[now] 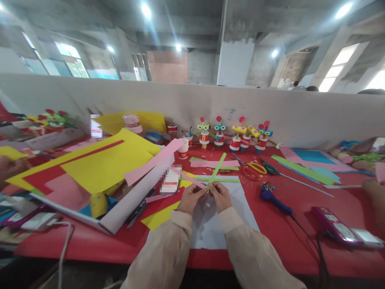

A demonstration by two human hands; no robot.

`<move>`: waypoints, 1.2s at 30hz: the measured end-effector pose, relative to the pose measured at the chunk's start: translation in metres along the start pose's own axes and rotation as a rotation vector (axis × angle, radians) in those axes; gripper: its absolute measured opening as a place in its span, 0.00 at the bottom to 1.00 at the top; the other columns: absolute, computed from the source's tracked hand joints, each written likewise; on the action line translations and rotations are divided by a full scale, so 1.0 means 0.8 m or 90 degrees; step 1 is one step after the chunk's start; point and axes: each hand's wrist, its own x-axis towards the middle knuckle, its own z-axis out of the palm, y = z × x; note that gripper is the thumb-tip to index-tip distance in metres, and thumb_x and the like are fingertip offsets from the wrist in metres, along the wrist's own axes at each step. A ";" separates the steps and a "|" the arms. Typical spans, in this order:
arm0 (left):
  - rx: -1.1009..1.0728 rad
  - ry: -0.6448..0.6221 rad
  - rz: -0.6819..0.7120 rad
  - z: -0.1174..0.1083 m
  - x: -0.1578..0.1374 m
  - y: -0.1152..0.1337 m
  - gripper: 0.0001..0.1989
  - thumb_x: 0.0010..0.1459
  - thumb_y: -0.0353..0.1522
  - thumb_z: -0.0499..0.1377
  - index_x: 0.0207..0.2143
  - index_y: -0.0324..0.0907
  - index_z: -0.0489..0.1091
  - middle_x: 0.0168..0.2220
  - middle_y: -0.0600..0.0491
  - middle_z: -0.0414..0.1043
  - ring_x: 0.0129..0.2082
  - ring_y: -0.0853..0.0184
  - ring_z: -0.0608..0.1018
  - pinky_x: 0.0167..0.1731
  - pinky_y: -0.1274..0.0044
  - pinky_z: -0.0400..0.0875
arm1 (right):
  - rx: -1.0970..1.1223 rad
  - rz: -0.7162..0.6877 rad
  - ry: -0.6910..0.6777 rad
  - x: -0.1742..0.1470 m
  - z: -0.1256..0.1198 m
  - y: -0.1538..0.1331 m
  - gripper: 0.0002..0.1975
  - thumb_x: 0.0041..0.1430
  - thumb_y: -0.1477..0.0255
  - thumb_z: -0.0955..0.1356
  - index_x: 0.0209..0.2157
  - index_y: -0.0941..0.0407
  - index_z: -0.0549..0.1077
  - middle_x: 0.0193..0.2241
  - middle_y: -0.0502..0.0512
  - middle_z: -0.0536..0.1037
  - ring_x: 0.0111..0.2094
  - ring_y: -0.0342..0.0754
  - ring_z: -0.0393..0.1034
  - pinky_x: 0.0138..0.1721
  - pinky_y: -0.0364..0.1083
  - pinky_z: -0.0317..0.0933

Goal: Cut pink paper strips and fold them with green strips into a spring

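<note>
My left hand (pixel 192 197) pinches the end of a pink paper strip (pixel 192 180), which slants up and left from my fingers. In my right hand (pixel 220 196), fingers closed, is a green paper strip (pixel 218 167) rising up and to the right. The two strips meet at my fingertips, where they seem to cross; the exact join is too small to tell. Below both hands lies a white sheet (pixel 234 218). Just beyond them, a pink strip (pixel 207 163) and another green strip (pixel 231 180) rest flat.
Paper-cup figures (pixel 219 138) stand along the partition. Scissors (pixel 255 167), pliers (pixel 268 166) and a blue glue gun (pixel 275 200) with a cord lie right. A purple power strip (pixel 337 226) sits farther right. Left is a box (pixel 135 192) topped with yellow sheets (pixel 111 160). Other people's hands show at both edges.
</note>
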 end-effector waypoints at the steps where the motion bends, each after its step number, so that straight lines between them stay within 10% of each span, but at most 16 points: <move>1: -0.012 0.008 0.001 0.001 -0.001 0.002 0.12 0.36 0.35 0.69 0.22 0.37 0.72 0.17 0.54 0.69 0.19 0.72 0.68 0.21 0.79 0.61 | -0.002 -0.002 -0.012 -0.001 0.001 -0.002 0.11 0.44 0.62 0.71 0.22 0.55 0.70 0.15 0.45 0.67 0.18 0.40 0.57 0.21 0.42 0.54; 36: 0.100 0.104 0.048 -0.001 0.001 0.008 0.16 0.40 0.42 0.65 0.14 0.38 0.70 0.13 0.56 0.63 0.17 0.73 0.63 0.20 0.78 0.56 | -0.092 -0.003 0.015 -0.002 0.000 -0.015 0.09 0.43 0.65 0.70 0.22 0.56 0.71 0.15 0.46 0.69 0.17 0.41 0.60 0.19 0.42 0.55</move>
